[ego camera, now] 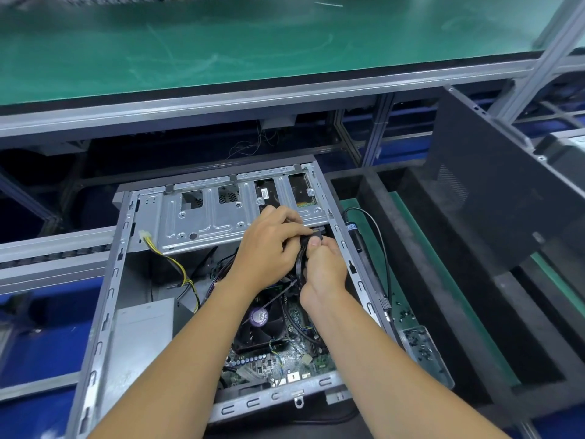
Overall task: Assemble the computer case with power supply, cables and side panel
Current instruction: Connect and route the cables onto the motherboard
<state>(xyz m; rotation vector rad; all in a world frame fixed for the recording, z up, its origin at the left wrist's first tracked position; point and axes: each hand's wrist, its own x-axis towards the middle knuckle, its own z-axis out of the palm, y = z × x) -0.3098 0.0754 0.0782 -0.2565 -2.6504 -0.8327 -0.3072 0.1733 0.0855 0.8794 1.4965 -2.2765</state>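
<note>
Both hands' fingers [311, 243] pinch the black cable [301, 264] (above the case [104, 315]).

Green-matted surface [408, 223] sitting in a black foam frame, open computer case [104, 312] lying on its side on it, electric screwdriver [364, 248] and small screw tray [443, 369] resting just beside the case

Bright, even overhead light, soft shadows inside the case [104, 312]; wide-angle bending and blur toward the edges
</note>
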